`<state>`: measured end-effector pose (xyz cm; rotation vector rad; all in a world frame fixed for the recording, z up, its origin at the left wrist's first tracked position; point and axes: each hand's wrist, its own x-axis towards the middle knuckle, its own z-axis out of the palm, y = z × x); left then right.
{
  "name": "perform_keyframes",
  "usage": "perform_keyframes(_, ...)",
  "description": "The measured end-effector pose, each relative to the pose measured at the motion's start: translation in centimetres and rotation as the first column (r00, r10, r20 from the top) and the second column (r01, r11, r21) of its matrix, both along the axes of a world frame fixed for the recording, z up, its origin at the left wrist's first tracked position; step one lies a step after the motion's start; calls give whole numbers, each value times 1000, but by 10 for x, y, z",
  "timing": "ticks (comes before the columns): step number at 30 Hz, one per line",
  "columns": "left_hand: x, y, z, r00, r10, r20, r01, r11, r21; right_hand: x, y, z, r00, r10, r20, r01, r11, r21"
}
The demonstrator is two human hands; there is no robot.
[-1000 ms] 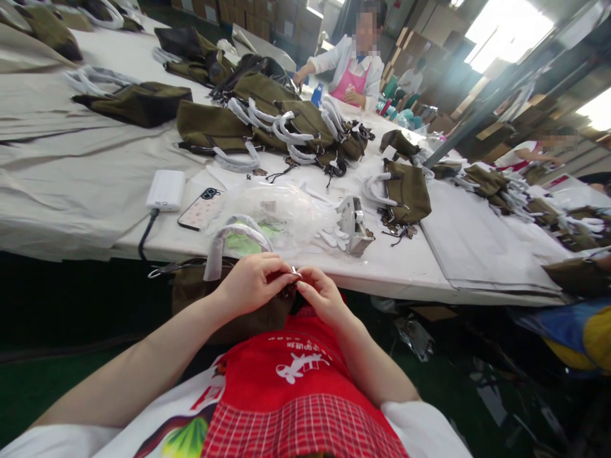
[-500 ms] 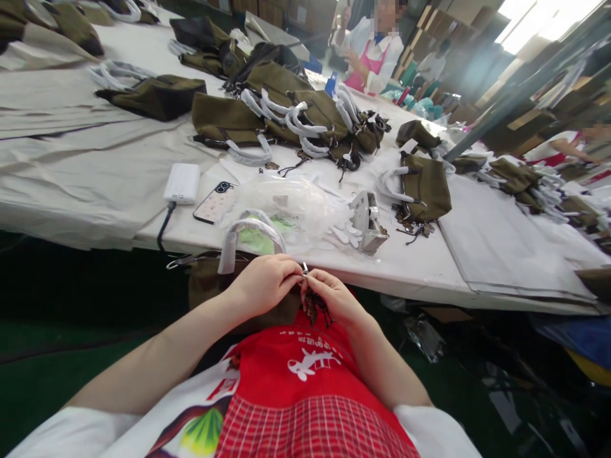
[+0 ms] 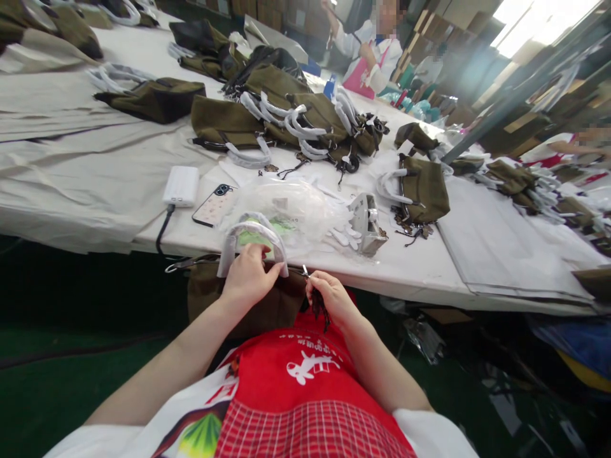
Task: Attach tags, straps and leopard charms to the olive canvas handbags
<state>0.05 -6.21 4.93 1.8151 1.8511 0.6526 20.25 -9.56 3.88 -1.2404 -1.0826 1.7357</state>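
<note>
An olive-brown handbag (image 3: 258, 308) hangs at the table's front edge, against my apron. Its handles (image 3: 231, 251) are wrapped in whitish film and stand up in an arch. My left hand (image 3: 251, 273) is over the bag's top opening, thumb and fingers apart, with the thumb beside the right foot of the handle. My right hand (image 3: 329, 296) pinches a dark charm (image 3: 321, 312) with dangling strands at the bag's right end. A small silvery metal clip (image 3: 305, 271) shows just above these fingertips. Whether the charm is fastened to the bag, I cannot tell.
On the table lie a clear plastic bag (image 3: 305, 207), a metal dispenser (image 3: 367, 222), a phone (image 3: 210, 205) and a white power bank (image 3: 181, 186) with a cable. Several olive handbags (image 3: 224, 121) are heaped behind. A co-worker (image 3: 375, 57) stands across the table.
My left hand has left the charm and moved left to the handle, its fingers spreading. My right hand still pinches the charm. The co-worker opposite has raised an arm.
</note>
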Motion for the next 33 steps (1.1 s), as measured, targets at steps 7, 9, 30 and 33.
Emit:
perform_keyframes(7, -4, 30, -24, 957, -273, 97, 283, 953, -113, -9, 8, -16, 948, -3, 318, -69, 974, 214)
perform_keyframes(9, -9, 39, -18, 934, -335, 124, 350, 929, -124, -12, 9, -19, 902, -33, 431, -106, 950, 293)
perform_keyframes(30, 30, 0, -1, 946, -222, -234, 224, 974, -19, -39, 5, -25, 481, -189, 856, -383, 833, 400)
perform_keyframes(33, 32, -9, -5, 933, -272, -234, 280, 960, -2, -40, 1, -31, 562, -173, 809, -346, 839, 420)
